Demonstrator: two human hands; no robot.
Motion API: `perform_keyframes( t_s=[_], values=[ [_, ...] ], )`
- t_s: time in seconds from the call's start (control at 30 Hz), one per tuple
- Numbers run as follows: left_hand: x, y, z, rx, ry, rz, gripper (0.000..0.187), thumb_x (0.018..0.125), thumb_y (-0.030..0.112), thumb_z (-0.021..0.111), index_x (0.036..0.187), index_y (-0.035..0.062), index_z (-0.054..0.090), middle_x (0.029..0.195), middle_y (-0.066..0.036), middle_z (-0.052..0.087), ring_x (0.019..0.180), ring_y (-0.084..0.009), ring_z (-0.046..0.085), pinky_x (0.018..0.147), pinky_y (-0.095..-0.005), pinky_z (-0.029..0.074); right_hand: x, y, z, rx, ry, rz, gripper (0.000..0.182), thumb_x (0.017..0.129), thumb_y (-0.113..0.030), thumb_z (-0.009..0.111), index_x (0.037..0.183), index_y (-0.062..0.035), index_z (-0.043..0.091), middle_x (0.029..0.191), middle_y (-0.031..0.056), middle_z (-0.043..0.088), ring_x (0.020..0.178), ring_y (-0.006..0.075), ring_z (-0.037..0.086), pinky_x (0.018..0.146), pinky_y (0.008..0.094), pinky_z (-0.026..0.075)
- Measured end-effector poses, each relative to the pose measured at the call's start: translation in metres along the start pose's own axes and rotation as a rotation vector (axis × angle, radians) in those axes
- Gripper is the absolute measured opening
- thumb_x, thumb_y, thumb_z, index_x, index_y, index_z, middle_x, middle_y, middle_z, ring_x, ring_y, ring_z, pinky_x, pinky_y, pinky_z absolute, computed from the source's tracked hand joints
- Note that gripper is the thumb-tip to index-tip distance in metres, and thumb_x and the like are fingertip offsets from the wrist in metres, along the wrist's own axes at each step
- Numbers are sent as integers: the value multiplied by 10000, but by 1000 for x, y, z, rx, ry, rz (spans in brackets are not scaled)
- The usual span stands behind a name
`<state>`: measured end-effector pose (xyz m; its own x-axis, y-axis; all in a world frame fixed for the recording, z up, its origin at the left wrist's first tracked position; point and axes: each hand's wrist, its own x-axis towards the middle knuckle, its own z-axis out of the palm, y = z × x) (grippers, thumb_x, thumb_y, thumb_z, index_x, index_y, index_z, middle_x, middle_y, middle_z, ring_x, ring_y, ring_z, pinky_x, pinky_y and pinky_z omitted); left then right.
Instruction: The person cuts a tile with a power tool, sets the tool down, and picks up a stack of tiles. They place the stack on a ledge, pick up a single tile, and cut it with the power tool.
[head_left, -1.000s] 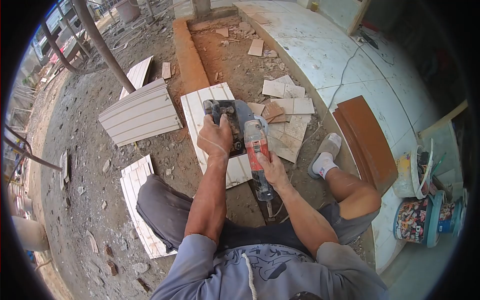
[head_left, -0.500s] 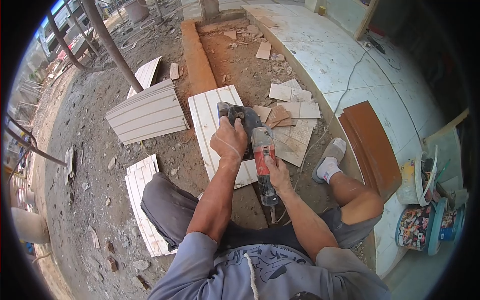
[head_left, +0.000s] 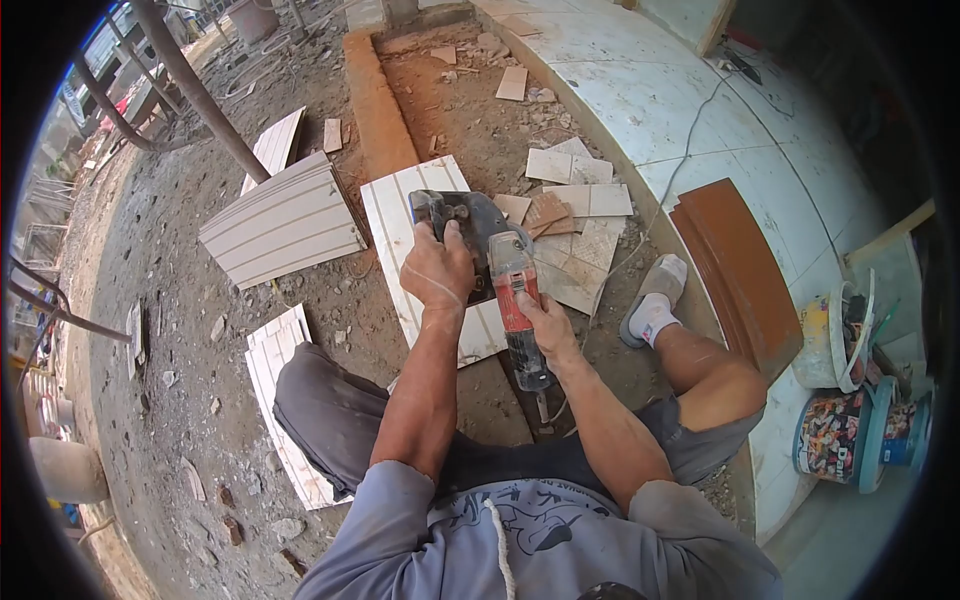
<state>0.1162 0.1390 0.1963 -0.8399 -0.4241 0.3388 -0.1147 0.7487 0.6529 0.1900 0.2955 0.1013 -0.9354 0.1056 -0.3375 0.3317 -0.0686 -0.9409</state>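
Observation:
A red-and-black electric tile cutter (head_left: 515,300) lies over a striped, light-coloured tile (head_left: 395,215) on the ground between my knees. My left hand (head_left: 438,268) is closed over the dark front part of the cutter, fingers curled on top. My right hand (head_left: 550,330) is wrapped around its red body, with the thumb on the side. The cutter's dark guard and base hide part of the tile, and I cannot see the blade. A cord trails from its rear end near my lap.
Striped tiles (head_left: 285,220) are stacked at left, with more tiles (head_left: 290,400) beside my left knee. Broken tile pieces (head_left: 585,255) lie ahead right. Brown tiles (head_left: 750,270) rest on the white tiled step (head_left: 680,120). Buckets (head_left: 835,435) stand at right. A metal pole (head_left: 200,90) slants at upper left.
The whole view has shifted slightly. The cutter's front has moved a little left over the striped tile, along with both hands, which keep their grip.

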Motion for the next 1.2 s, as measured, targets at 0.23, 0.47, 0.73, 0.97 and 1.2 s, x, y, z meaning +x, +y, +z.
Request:
perform_keyframes(
  t_s=[0.23,0.47,0.73,0.97,1.2],
  values=[
    [-3,18,-5,90,-72,47,287,892,336,586,949,55,593,711,-194,665,681,-404,651,645,-489,478,-5,12,7,-27,116,-44,554,895,-446,613,1130,56,600,999,138,663,912,203,611,834,326,461],
    [2,15,-7,61,-22,67,261,894,320,579,882,60,565,647,-203,646,622,-412,639,642,-484,475,6,-10,11,-131,102,115,721,855,-612,591,1085,71,612,999,171,658,922,246,617,833,350,462],
    [8,-9,3,-12,22,-99,298,883,347,585,936,55,601,750,-196,677,726,-412,660,681,-499,494,-2,-42,15,-494,167,114,883,771,-730,575,1109,86,608,1077,294,635,1072,403,603,911,437,460],
    [13,-22,5,-33,35,-175,315,869,360,597,905,48,618,797,-204,686,762,-410,664,715,-496,498,-1,-45,15,-564,89,72,824,803,-668,585,1124,91,567,1068,305,629,1065,414,603,901,446,463],
    [15,-21,4,-49,35,-187,316,870,360,599,899,46,619,796,-202,686,765,-406,664,721,-489,498,-5,-35,15,-452,66,-21,685,864,-558,578,1096,86,564,1009,316,635,1024,427,615,880,445,469]
  ],
)
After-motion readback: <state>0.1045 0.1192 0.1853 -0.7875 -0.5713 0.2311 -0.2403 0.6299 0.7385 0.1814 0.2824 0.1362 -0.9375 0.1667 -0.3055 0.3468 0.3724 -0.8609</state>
